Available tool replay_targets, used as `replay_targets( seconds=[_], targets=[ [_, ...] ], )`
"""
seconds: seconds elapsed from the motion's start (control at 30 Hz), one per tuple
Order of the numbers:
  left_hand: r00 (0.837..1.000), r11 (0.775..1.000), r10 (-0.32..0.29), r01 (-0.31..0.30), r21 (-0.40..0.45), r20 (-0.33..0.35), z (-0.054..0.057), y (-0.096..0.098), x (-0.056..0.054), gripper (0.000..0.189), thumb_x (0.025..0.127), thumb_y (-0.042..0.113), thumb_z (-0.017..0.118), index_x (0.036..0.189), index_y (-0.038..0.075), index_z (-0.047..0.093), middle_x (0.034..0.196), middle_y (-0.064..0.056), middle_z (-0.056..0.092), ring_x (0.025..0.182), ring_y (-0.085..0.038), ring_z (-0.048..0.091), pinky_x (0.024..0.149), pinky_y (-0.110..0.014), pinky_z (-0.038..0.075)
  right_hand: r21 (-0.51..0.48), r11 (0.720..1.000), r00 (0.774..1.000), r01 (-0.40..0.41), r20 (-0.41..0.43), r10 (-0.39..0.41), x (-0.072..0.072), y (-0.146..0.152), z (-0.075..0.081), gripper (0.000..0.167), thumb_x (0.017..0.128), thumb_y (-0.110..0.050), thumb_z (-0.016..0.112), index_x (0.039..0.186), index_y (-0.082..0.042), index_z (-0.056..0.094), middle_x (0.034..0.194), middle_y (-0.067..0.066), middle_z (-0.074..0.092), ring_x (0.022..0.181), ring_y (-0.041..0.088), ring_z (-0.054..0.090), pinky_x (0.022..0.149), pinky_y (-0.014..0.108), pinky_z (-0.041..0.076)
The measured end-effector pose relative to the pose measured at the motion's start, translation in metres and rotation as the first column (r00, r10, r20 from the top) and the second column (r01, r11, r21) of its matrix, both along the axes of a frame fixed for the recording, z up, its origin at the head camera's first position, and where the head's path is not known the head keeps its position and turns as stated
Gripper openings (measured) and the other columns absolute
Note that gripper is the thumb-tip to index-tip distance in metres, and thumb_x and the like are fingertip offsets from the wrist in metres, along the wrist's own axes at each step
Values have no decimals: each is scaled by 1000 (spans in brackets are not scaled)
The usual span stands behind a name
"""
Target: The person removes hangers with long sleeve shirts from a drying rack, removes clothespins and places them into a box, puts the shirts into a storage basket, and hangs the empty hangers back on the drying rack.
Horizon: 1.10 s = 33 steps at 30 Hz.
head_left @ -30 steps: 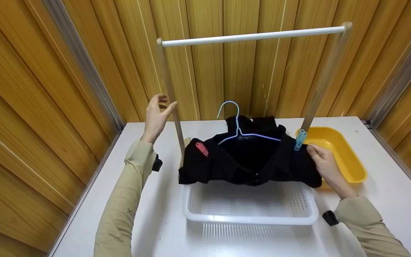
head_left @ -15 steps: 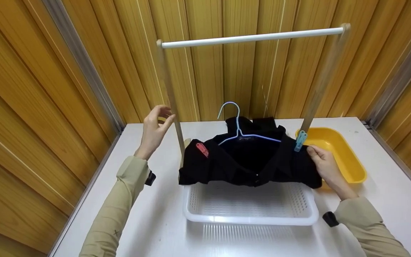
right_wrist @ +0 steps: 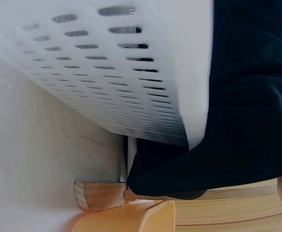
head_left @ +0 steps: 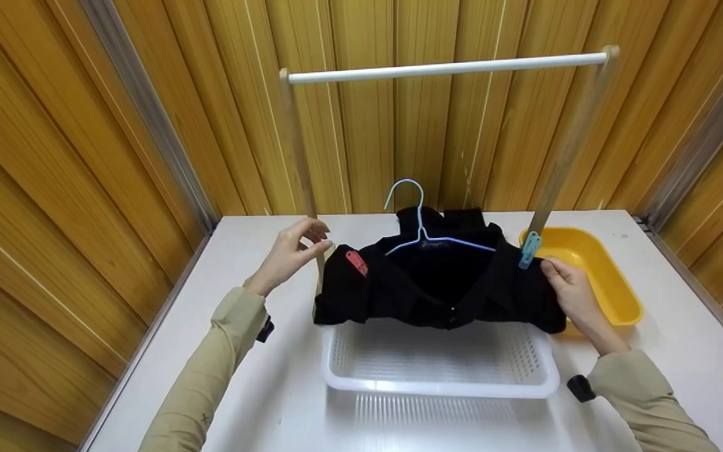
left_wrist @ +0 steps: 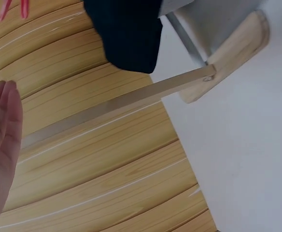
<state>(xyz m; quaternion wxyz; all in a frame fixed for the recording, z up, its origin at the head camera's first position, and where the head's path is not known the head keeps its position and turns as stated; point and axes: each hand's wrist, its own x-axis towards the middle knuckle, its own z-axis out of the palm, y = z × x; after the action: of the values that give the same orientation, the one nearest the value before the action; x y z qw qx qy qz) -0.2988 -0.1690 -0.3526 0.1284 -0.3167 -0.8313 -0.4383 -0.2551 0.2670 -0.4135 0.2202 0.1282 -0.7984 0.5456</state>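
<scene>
A black shirt (head_left: 449, 301) with a collar and buttons lies over the rear of a white basket (head_left: 440, 386). Inside its neck sits a blue wire hanger (head_left: 421, 216), hook upward. One shoulder carries a red clothespin (head_left: 356, 263), the other a teal clothespin (head_left: 530, 250). My right hand (head_left: 575, 295) pinches the shirt's right-hand edge between thumb and fingers. Just off the left shoulder is my left hand (head_left: 286, 257), its fingers extended and holding nothing. In the left wrist view, those fingers (left_wrist: 8, 111) look straight, apart from the shirt (left_wrist: 131, 38).
A drying rack with a white bar (head_left: 449, 68) and wooden posts (head_left: 572, 144) stands over the shirt. To the right, partly behind my right hand, is a yellow tub (head_left: 612, 270). Wood-panelled walls (head_left: 424, 138) border the white table (head_left: 261, 389).
My left hand has come down along the left post and then right, toward the shirt's left shoulder. The right hand keeps its hold on the shirt, which stays in place.
</scene>
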Motion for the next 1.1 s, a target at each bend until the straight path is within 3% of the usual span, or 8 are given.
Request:
replay_targets(
  seconds=[0.23, 0.43, 0.6, 0.87, 1.1],
  targets=[
    [984, 996, -83, 89, -28, 160, -20, 5, 5, 25, 88, 10, 60, 107, -5, 54, 101, -22, 54, 87, -30, 53, 69, -44, 43, -10, 1000, 1000, -2, -8, 2, -1, 1, -3, 24, 94, 4, 42, 72, 8, 50, 60, 4, 41, 58, 9, 39, 55, 19, 32],
    [967, 990, -141, 138, 31, 214, -33, 10, 6, 25, 87, 7, 60, 105, -9, 53, 98, -23, 55, 86, -33, 53, 73, -47, 42, -14, 1000, 1000, -3, -13, 2, -1, 1, -4, 24, 94, 4, 42, 72, 7, 50, 60, 4, 40, 58, 10, 39, 55, 19, 32],
    [953, 988, -155, 154, 24, 259, -42, 14, 6, 27, 88, 9, 59, 108, -9, 53, 100, -21, 56, 88, -32, 52, 75, -44, 41, -8, 1000, 1000, 9, -6, -9, -1, 1, -4, 24, 94, 3, 41, 73, 7, 51, 62, 4, 43, 59, 9, 40, 56, 19, 33],
    [943, 984, -176, 170, 46, 281, -51, 20, 5, 28, 88, 9, 59, 110, -8, 53, 104, -21, 56, 91, -29, 53, 80, -45, 40, -8, 1000, 1000, 17, 6, -17, -1, 2, -5, 24, 95, 0, 41, 75, 8, 52, 65, 4, 46, 62, 8, 41, 58, 18, 34],
    [961, 987, -160, 156, 35, 225, -58, 29, 3, 23, 88, 11, 60, 106, -2, 57, 102, -10, 59, 95, -19, 53, 84, -34, 40, -34, 999, 1000, 3, 13, -3, -1, 0, -6, 25, 95, -1, 40, 75, 9, 50, 63, 4, 42, 61, 10, 40, 58, 19, 33]
  ],
)
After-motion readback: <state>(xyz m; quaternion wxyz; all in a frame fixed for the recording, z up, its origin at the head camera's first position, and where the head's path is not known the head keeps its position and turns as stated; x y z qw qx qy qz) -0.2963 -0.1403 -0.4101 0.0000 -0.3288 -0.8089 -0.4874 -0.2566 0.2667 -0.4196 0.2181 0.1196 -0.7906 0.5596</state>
